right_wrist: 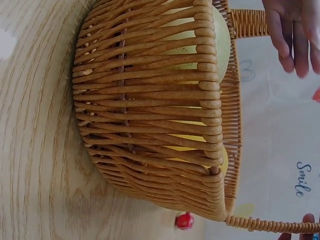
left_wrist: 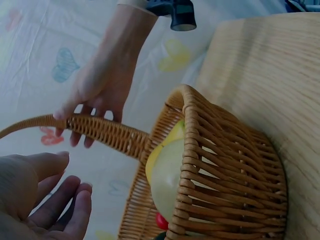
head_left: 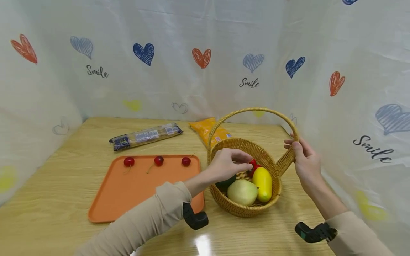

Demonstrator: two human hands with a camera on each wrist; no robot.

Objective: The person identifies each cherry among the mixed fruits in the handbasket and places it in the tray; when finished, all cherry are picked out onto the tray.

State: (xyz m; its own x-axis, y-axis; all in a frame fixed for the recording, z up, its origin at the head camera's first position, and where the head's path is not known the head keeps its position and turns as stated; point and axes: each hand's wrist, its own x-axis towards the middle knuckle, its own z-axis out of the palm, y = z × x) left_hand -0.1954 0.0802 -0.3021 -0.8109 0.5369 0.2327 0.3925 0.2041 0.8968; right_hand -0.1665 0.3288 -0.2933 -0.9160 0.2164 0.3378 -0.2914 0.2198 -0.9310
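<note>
Wicker basket (head_left: 238,210) sits on the counter (head_left: 57,170), just R of the orange tray (head_left: 120,192). Our R hand (head_left: 308,167) has its fingers curled round the handle (head_left: 256,108), R side; our L hand (head_left: 224,165) hovers over the basket, fingers part-open, nothing held. We'd guess it's light, stiff, grippy; contents prob. roll if tipped, so best hold = handle top, approx. centre.
</note>
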